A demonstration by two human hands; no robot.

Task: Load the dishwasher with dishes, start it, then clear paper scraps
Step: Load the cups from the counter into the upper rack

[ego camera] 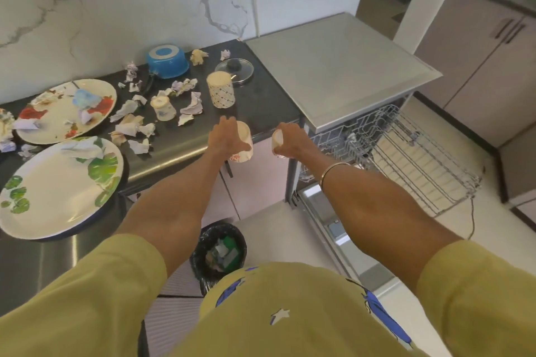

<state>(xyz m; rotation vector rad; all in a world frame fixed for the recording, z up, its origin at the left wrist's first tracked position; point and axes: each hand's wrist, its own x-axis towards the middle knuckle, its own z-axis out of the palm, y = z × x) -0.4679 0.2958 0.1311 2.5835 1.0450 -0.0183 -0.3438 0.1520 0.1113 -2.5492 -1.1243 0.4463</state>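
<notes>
My left hand (224,136) grips a cream cup with red flowers (244,142) just past the counter's front edge. My right hand (293,142) grips a second small cup (278,138) beside the open dishwasher (333,66). The dishwasher's wire rack (412,153) is pulled out to the right. On the dark counter (269,113) stand a dotted cup (221,90) and a small upturned cup (164,108). Two large plates, one with red flowers (58,116) and one with green leaves (55,197), carry crumpled paper. Several paper scraps (130,124) lie scattered between them.
A blue pot (167,60) sits upturned at the back of the counter, with a glass lid (234,68) next to it. A black-lined bin (219,252) holding rubbish stands on the floor below the counter. Cabinets (478,66) line the right side.
</notes>
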